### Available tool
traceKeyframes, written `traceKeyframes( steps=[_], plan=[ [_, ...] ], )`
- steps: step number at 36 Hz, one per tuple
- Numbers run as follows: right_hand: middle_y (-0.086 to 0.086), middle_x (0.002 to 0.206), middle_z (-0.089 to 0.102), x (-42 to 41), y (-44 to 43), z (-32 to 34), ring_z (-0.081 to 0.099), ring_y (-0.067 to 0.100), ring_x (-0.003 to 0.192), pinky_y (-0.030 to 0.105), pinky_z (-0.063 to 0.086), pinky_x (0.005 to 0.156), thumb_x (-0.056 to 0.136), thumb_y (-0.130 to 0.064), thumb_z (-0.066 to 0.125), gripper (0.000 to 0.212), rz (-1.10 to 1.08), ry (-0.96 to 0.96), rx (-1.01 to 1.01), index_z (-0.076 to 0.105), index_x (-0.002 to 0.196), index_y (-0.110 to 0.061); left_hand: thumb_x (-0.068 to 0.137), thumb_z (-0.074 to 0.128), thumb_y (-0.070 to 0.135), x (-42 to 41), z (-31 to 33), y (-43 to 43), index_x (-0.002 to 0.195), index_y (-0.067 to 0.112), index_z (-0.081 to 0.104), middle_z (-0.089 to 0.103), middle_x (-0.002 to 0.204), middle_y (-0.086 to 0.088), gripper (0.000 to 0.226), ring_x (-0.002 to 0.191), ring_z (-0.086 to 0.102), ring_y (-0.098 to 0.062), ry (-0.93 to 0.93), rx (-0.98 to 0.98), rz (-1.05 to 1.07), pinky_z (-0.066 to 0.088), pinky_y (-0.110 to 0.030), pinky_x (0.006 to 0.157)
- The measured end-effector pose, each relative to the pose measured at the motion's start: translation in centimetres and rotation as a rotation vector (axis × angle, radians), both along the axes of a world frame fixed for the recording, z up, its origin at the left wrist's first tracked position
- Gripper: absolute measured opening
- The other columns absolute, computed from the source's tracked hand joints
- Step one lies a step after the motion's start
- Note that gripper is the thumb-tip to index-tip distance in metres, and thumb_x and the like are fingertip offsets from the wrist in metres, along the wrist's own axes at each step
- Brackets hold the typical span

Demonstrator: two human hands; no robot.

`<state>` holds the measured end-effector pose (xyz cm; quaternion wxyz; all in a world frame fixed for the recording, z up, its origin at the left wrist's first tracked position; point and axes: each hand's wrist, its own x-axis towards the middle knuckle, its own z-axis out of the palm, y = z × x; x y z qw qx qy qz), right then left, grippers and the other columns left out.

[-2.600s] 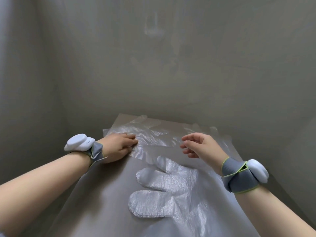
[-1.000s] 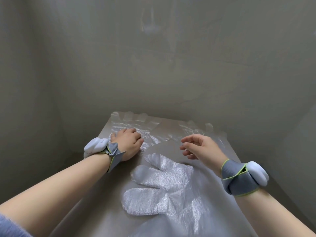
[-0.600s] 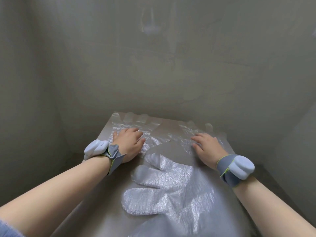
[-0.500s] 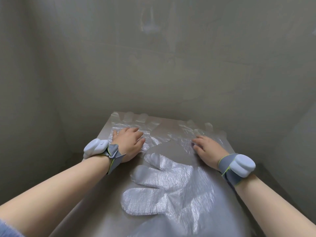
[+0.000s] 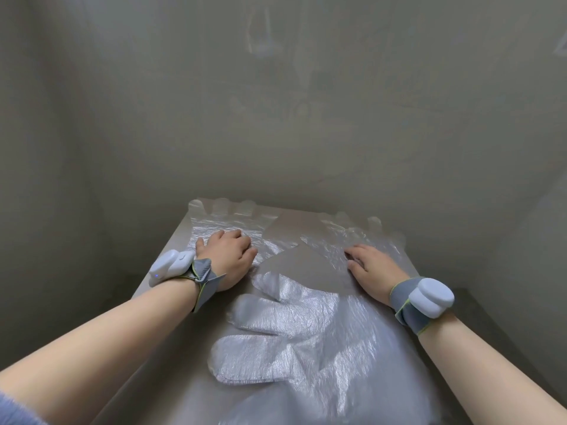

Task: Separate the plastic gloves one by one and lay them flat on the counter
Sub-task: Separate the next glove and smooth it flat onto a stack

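a: where are the gloves?

b: in three spots on the grey counter (image 5: 294, 220). the far left glove (image 5: 214, 223), clear plastic, lies flat with its fingers pointing at the wall (image 5: 276, 118). the far right glove (image 5: 362, 231) lies flat too, fingers the same way. closer to the person, the near glove (image 5: 291, 332) looks whiter and its fingers point left. it lies over crinkled film that runs off the bottom edge. that may be more than one layer, i can't tell.

a: and the hands?

b: the left hand (image 5: 228, 256) lies palm down on the far left glove, fingers loosely bent. its grip is open and it pinches nothing. the right hand (image 5: 372, 269) lies palm down on the far right glove, fingers stretched out, grip open as well, pressing the film against the counter.

a: anything on the wrists?

b: a grey left wristband (image 5: 202, 277) and a grey right wristband (image 5: 408, 305), each carrying a white pod. a bit of blue sleeve (image 5: 15, 409) shows in the bottom left corner.
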<state>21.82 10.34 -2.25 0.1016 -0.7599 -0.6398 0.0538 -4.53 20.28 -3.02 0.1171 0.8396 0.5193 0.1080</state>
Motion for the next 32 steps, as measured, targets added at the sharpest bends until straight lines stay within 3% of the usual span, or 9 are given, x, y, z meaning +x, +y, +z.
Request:
traceKeyframes(
  steps=[5,11,15,18,24,27,32],
  plan=[
    [0.01,0.113,0.057,0.0,-0.2,0.2,0.05,0.027,0.108,0.03,0.036,0.089,0.095,-0.013,0.043,0.024,0.003,0.013,0.036,0.058,0.109,-0.003,0.096,0.033,0.045,-0.1,0.4,-0.2,0.091,0.021,0.056,0.05,0.11,0.0,0.033,0.118,0.041,-0.026,-0.021,-0.01,0.026,0.029,-0.051,0.103],
    [0.011,0.123,0.055,-0.6,-0.7,0.7,0.047,0.026,0.116,0.03,0.034,0.095,0.096,-0.015,0.041,0.029,0.001,0.012,0.029,0.057,0.118,-0.003,0.096,0.033,0.046,-0.3,0.8,-0.5,0.088,0.021,0.054,0.05,0.111,-0.002,0.033,0.12,0.041,-0.028,-0.005,-0.023,0.042,0.029,-0.052,0.103],
    [0.008,0.137,0.048,-1.3,-1.3,1.3,0.04,0.022,0.128,0.023,0.025,0.1,0.098,-0.018,0.04,0.037,0.016,0.01,0.048,0.048,0.133,-0.008,0.096,0.032,0.045,-0.4,1.2,-0.7,0.096,0.017,0.057,0.05,0.12,-0.002,0.037,0.123,0.041,-0.028,0.004,-0.015,0.045,0.026,-0.051,0.102],
    [0.004,0.147,0.039,-1.9,-2.0,1.8,0.031,0.017,0.137,0.018,0.018,0.105,0.099,-0.021,0.04,0.041,0.037,0.023,0.073,0.044,0.139,-0.013,0.096,0.032,0.046,-0.5,1.7,-1.4,0.095,0.017,0.055,0.05,0.113,-0.002,0.037,0.121,0.043,-0.028,-0.004,0.01,0.037,0.03,-0.051,0.101],
    [0.001,0.145,0.042,-3.2,-4.7,3.3,0.033,0.014,0.136,0.016,0.018,0.105,0.099,-0.024,0.044,0.04,0.066,0.086,0.109,0.045,0.138,-0.015,0.09,0.032,0.057,-0.9,2.7,-4.1,0.131,0.016,0.051,0.042,0.143,-0.004,0.061,0.135,0.034,-0.024,-0.059,0.013,-0.031,0.024,-0.049,0.111],
    [-0.001,0.139,0.048,-3.6,-6.5,4.2,0.039,0.012,0.131,0.013,0.021,0.1,0.098,-0.025,0.045,0.038,0.076,0.121,0.128,0.048,0.135,-0.017,0.073,0.028,0.064,-1.8,3.2,-5.8,0.138,0.014,0.045,0.043,0.145,-0.003,0.084,0.135,0.035,-0.022,-0.163,0.008,-0.038,0.027,-0.041,0.112],
    [-0.005,0.135,0.052,-4.4,-10.5,4.9,0.044,0.009,0.126,0.01,0.024,0.093,0.097,-0.027,0.048,0.036,0.072,0.195,0.172,0.051,0.132,-0.02,0.072,0.037,0.05,-2.5,3.8,-10.8,0.138,0.013,0.045,0.043,0.144,-0.001,0.076,0.135,0.034,-0.015,-0.324,-0.002,-0.123,0.021,-0.018,0.105]
  ],
)
